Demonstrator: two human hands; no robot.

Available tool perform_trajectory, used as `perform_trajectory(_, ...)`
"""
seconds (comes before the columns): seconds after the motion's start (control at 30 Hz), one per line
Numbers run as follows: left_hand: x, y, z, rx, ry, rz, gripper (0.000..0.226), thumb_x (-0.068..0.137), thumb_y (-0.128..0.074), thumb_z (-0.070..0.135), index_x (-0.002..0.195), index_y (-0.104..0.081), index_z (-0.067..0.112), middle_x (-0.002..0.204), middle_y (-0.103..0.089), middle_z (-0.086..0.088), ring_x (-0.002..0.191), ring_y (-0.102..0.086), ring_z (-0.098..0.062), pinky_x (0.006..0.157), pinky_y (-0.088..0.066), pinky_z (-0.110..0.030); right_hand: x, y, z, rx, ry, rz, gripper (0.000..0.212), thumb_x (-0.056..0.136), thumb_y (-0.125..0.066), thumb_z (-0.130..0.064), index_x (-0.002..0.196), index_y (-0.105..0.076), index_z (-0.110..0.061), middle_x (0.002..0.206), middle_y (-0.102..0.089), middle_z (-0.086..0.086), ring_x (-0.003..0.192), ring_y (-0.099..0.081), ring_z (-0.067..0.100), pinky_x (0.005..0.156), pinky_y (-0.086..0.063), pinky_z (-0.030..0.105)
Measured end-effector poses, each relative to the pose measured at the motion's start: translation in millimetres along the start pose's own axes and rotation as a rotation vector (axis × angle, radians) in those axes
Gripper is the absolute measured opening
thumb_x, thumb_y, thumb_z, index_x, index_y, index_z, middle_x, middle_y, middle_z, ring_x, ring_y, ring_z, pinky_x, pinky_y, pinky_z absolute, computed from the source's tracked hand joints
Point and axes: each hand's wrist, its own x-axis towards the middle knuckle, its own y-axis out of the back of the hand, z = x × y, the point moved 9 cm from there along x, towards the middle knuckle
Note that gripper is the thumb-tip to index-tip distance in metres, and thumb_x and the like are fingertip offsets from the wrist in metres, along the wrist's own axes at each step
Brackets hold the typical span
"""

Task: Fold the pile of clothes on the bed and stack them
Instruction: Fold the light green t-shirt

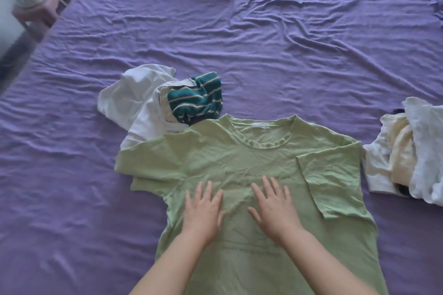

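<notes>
A light green T-shirt lies spread face up on the bed, collar away from the person, and serves here as the landmark. Both hands rest flat on its chest, fingers spread and gripping nothing: the left hand just left of the shirt's middle, the right hand just right of it, with a raised wrinkle between them. The fabric looks thin, soft and limp, so it will likely slide and bunch under the palms rather than hold a crease; the right sleeve is already turned in over the body. Good places to grasp would be the shoulder seams and the hem. Beyond the shirt's left shoulder sits a crumpled white garment with a teal striped piece; just off its right sleeve lie more pale clothes.
</notes>
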Motion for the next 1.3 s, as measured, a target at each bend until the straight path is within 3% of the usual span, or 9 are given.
perform_trajectory(0.33, -11.6, 44.1, -143.7, -0.13, 0.183, 0.207, 0.058, 0.098, -0.035, 0.045, 0.149, -0.015, 0.028, 0.158, -0.005, -0.005, 0.146, 0.0, -0.024, 0.118, -0.005, -0.046, 57.0, 34.6, -148.4, -0.08, 0.219, 0.014, 0.063, 0.097, -0.035, -0.045, 0.149, -0.007, -0.022, 0.158, 0.004, 0.008, 0.145, 0.004, 0.025, 0.115, -0.004, 0.046)
perform_trajectory(0.53, 5.3, 81.6, -219.3, -0.238, 0.273, 0.375, 0.066, 0.097, -0.044, 0.037, 0.15, -0.009, 0.023, 0.158, -0.004, -0.005, 0.145, -0.001, -0.025, 0.118, -0.008, -0.043, 95.4, 81.5, -229.0, -0.137, 0.407, 0.138, 0.065, 0.095, -0.044, -0.039, 0.149, -0.011, -0.02, 0.158, -0.004, 0.002, 0.145, 0.0, 0.023, 0.116, -0.01, 0.042)
perform_trajectory(0.63, 15.7, 95.5, -237.7, -0.254, 0.271, 0.438, 0.065, 0.094, -0.053, 0.031, 0.147, -0.017, 0.023, 0.149, -0.027, -0.003, 0.141, -0.016, -0.023, 0.116, -0.015, -0.041, 110.7, 100.4, -261.6, -0.123, 0.476, 0.212, 0.062, 0.094, -0.047, -0.031, 0.147, -0.017, -0.019, 0.156, -0.013, 0.0, 0.144, -0.007, 0.022, 0.113, -0.015, 0.037)
perform_trajectory(0.73, 19.2, 103.1, -244.3, -0.208, 0.283, 0.482, 0.046, 0.093, -0.052, 0.022, 0.136, -0.037, 0.025, 0.125, -0.047, -0.001, 0.123, -0.036, -0.023, 0.109, -0.025, -0.035, 123.9, 104.0, -280.5, -0.086, 0.501, 0.237, 0.056, 0.094, -0.047, -0.022, 0.145, -0.024, -0.02, 0.151, -0.027, -0.002, 0.142, -0.015, 0.022, 0.109, -0.022, 0.034)
perform_trajectory(0.83, 16.1, 102.3, -248.9, -0.197, 0.303, 0.501, 0.024, 0.092, -0.048, 0.018, 0.116, -0.054, 0.02, 0.116, -0.051, -0.002, 0.114, -0.04, -0.024, 0.098, -0.03, -0.031, 131.0, 100.4, -286.7, -0.036, 0.509, 0.245, 0.048, 0.091, -0.05, -0.018, 0.137, -0.04, -0.021, 0.132, -0.049, 0.002, 0.131, -0.032, 0.026, 0.099, -0.031, 0.034)
perform_trajectory(0.97, 9.4, 106.3, -240.9, -0.332, 0.172, 0.54, 0.02, 0.09, -0.052, 0.031, 0.102, -0.059, 0.018, 0.114, -0.054, 0.001, 0.122, -0.035, -0.019, 0.102, -0.024, -0.03, 126.2, 114.7, -276.4, 0.059, 0.511, 0.357, 0.017, 0.087, -0.06, -0.022, 0.1, -0.07, -0.019, 0.103, -0.058, 0.007, 0.108, -0.045, 0.031, 0.081, -0.032, 0.034)
perform_trajectory(1.03, 6.5, 108.1, -235.0, -0.389, 0.132, 0.508, 0.017, 0.087, -0.056, 0.03, 0.098, -0.058, 0.018, 0.109, -0.057, 0.001, 0.12, -0.039, -0.017, 0.101, -0.025, -0.029, 125.3, 126.9, -258.7, 0.094, 0.442, 0.403, 0.014, 0.086, -0.062, -0.022, 0.094, -0.073, -0.02, 0.098, -0.057, 0.008, 0.101, -0.046, 0.03, 0.079, -0.035, 0.035)
perform_trajectory(1.13, 6.6, 102.0, -223.6, -0.394, 0.122, 0.43, 0.017, 0.083, -0.057, 0.027, 0.097, -0.053, 0.016, 0.096, -0.062, -0.004, 0.098, -0.055, -0.026, 0.087, -0.036, -0.033, 123.0, 136.8, -222.9, 0.252, 0.29, 0.33, 0.018, 0.09, -0.056, -0.025, 0.1, -0.071, -0.025, 0.097, -0.06, 0.002, 0.093, -0.054, 0.023, 0.076, -0.045, 0.033)
perform_trajectory(1.3, -3.2, 109.0, -183.8, -0.771, 0.072, 0.482, 0.029, 0.084, -0.058, 0.026, 0.064, -0.038, 0.021, 0.082, -0.045, 0.001, 0.075, -0.049, -0.02, 0.066, -0.038, -0.03, 111.5, 125.0, -183.5, 0.558, 0.129, 0.141, 0.023, 0.087, -0.04, -0.027, 0.081, -0.061, -0.018, 0.073, -0.068, 0.001, 0.062, -0.067, 0.016, 0.064, -0.056, 0.044)
